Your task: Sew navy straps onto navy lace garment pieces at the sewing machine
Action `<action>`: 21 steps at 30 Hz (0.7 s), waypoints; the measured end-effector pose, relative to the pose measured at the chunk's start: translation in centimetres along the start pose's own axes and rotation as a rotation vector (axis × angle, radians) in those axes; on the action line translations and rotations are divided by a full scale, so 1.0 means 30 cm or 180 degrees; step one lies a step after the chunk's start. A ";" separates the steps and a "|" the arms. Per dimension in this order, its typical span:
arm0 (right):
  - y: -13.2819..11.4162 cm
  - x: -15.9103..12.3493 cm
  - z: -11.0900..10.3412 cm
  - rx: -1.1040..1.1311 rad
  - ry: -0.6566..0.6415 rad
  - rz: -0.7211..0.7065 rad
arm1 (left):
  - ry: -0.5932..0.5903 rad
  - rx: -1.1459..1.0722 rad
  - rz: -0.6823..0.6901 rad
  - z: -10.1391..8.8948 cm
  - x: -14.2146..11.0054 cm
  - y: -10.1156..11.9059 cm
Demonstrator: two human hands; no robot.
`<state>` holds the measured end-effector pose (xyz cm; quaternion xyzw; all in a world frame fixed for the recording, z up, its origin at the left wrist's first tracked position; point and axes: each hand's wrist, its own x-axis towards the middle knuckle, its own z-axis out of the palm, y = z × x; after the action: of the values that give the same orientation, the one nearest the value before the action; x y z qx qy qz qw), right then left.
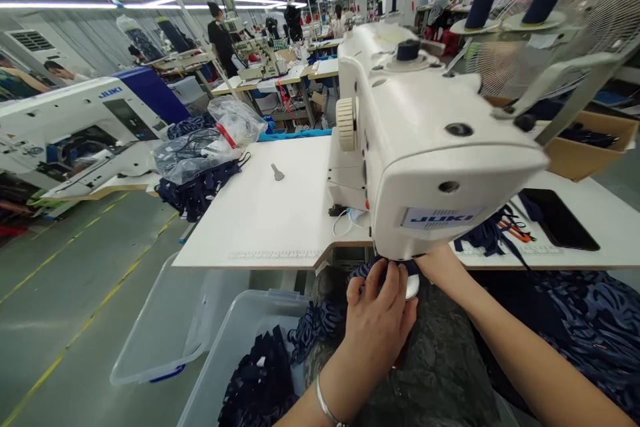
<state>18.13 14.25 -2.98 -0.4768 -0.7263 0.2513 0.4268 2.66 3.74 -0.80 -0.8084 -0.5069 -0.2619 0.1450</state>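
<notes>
My left hand (383, 307) has its fingers bent over a piece of dark navy patterned fabric (361, 269) just below the head of a white sewing machine (450, 147). More of that patterned cloth (320, 323) hangs down to the left of the wrist. My right hand (434, 260) reaches in under the machine head from the right; its fingers are hidden behind the head. Between the hands shows a small white rounded part (412, 287). The needle area is out of sight.
A white table (280, 213) carries a metal key-like piece (277, 173), a phone (560, 217), orange-handled snips (517, 227) and navy strips (483, 237). Plastic-bagged items (200, 147) lie at the left edge. Clear bins (240, 320) stand below left. Another machine (75, 127) is further left.
</notes>
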 end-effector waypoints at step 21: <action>-0.075 0.009 -0.005 0.0359 0.0109 0.0125 | 0.0402 -0.0547 -0.0063 0.056 -0.018 -0.021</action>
<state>17.14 13.55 -1.05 -0.4703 -0.6941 0.2919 0.4603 2.36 4.46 -2.49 -0.7946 -0.4804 -0.3562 0.1043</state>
